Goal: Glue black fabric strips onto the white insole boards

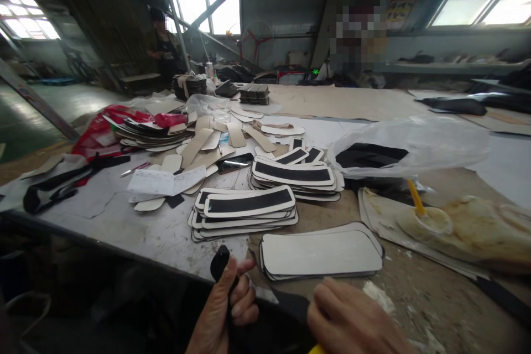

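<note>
At the table's near edge my left hand [232,298] is closed, its thumb pressing a black strip of material [219,263] against the fingers. The dark material continues down below the hand, where shadow hides its shape. My right hand [352,315] is curled closed at the lower right, knuckles up. A bit of a yellow object [317,349] shows under it; the rest is covered. Just beyond both hands lies a low stack of plain off-white curved panels [323,251] with dark edges. Left of it stands a stack of white panels with black centre strips [249,202].
Another black-striped stack [292,171] sits farther back. To the right, a yellow stick [416,199] stands in a tub of pale paste [431,221]. A clear plastic bag [440,141] holds black pieces. Loose beige panels [199,146] lie left. A person [164,47] stands behind.
</note>
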`<move>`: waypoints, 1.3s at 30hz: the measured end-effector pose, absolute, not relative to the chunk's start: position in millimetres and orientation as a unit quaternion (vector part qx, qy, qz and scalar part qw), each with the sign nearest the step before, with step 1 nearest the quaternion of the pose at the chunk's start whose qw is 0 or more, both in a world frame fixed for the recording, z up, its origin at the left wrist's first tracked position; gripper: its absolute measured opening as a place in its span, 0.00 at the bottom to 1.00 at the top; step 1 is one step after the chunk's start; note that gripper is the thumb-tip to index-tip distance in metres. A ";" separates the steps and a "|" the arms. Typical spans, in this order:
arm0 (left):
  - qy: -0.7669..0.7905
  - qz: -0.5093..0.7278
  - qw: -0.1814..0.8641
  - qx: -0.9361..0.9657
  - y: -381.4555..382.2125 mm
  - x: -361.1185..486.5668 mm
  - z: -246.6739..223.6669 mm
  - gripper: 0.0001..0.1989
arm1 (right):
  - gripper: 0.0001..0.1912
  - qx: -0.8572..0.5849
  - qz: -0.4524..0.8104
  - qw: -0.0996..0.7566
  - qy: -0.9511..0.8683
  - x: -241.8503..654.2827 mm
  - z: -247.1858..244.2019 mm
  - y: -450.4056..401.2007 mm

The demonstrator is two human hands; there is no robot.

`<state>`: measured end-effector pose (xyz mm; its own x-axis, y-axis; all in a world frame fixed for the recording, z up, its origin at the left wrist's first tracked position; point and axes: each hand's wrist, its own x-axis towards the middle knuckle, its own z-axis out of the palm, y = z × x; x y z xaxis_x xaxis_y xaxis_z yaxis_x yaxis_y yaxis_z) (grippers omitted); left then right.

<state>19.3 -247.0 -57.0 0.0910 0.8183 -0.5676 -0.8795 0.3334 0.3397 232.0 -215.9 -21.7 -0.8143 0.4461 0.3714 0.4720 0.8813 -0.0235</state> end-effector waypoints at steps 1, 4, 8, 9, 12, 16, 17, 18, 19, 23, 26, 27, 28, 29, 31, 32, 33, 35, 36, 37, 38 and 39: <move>0.358 0.571 0.737 -0.047 -246.5 19.3 -56.9 0.19 | 0.11 -0.237 -0.043 0.186 -0.952 231.5 -22.8 -216.6; 0.397 0.562 0.724 -0.049 -245.8 23.5 -58.5 0.23 | 0.13 -0.224 -0.069 0.208 -0.950 227.9 -24.6 -217.9; 0.497 0.546 0.674 -0.028 -253.0 30.5 -60.8 0.23 | 0.14 -0.215 -0.065 0.216 -0.950 223.3 -22.6 -217.9; 0.522 0.544 0.656 -0.015 -256.7 30.7 -60.8 0.26 | 0.14 -0.210 -0.060 0.214 -0.952 222.9 -21.5 -217.6; 0.566 0.548 0.615 0.022 -271.5 27.5 -61.5 0.28 | 0.14 -0.207 -0.060 0.214 -0.953 222.7 -17.4 -215.6; 0.567 0.514 0.644 0.000 -293.9 23.0 -71.6 0.24 | 0.13 -0.218 -0.059 0.213 -0.951 221.0 -9.2 -212.3; 0.565 0.497 0.659 -0.019 -298.7 23.2 -75.6 0.24 | 0.13 -0.216 -0.059 0.216 -0.950 220.2 -6.4 -211.9; 0.559 0.482 0.673 -0.040 -302.6 24.0 -79.5 0.25 | 0.13 -0.216 -0.058 0.218 -0.950 219.3 -3.3 -211.8; 0.550 0.470 0.688 -0.058 -305.5 25.2 -82.9 0.27 | 0.13 -0.216 -0.057 0.221 -0.949 218.5 0.0 -212.1; 0.483 0.451 0.744 -0.102 -306.3 34.5 -86.9 0.37 | 0.16 -0.218 -0.055 0.232 -0.946 218.4 10.9 -217.6; 0.433 0.449 0.774 -0.110 -299.9 44.0 -83.3 0.34 | 0.16 -0.222 -0.044 0.227 -0.947 223.0 11.8 -224.2; 0.418 0.449 0.782 -0.109 -297.5 47.0 -82.4 0.32 | 0.15 -0.227 -0.038 0.222 -0.947 225.2 10.7 -226.3; 0.404 0.450 0.789 -0.105 -295.1 49.5 -81.8 0.29 | 0.15 -0.232 -0.035 0.218 -0.948 227.6 9.2 -228.1; 0.398 0.453 0.791 -0.099 -292.9 51.5 -81.7 0.26 | 0.14 -0.238 -0.036 0.214 -0.947 230.1 7.7 -229.7; 0.406 0.461 0.785 -0.081 -288.7 53.2 -81.5 0.26 | 0.14 -0.248 -0.046 0.218 -0.943 234.6 5.3 -232.5; 0.415 0.467 0.778 -0.070 -286.8 52.8 -81.1 0.27 | 0.14 -0.253 -0.053 0.221 -0.940 236.9 4.4 -233.7; 0.425 0.475 0.769 -0.058 -285.0 51.5 -80.0 0.27 | 0.14 -0.256 -0.058 0.223 -0.939 239.5 3.6 -234.9; 0.439 0.493 0.750 -0.041 -281.9 46.6 -75.2 0.25 | 0.14 -0.260 -0.059 0.216 -0.939 247.2 1.0 -237.2; 0.452 0.501 0.737 -0.031 -280.6 43.5 -71.4 0.24 | 0.13 -0.260 -0.053 0.205 -0.942 253.0 -1.4 -238.3; 0.474 0.509 0.718 -0.013 -279.4 40.2 -66.7 0.22 | 0.11 -0.258 -0.046 0.193 -0.946 260.2 -4.6 -239.1; 0.499 0.514 0.697 0.015 -278.2 37.1 -61.6 0.19 | 0.09 -0.258 -0.038 0.183 -0.948 268.7 -8.5 -239.5; 0.526 0.512 0.677 0.055 -276.9 34.4 -56.3 0.17 | 0.08 -0.263 -0.028 0.177 -0.948 277.8 -12.6 -239.4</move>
<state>34.4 -276.9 -56.3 -0.0769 0.7509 -0.6559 -0.6362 0.4696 0.6121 277.8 -239.4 -12.6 -0.7989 0.4885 0.3508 0.5081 0.8603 -0.0408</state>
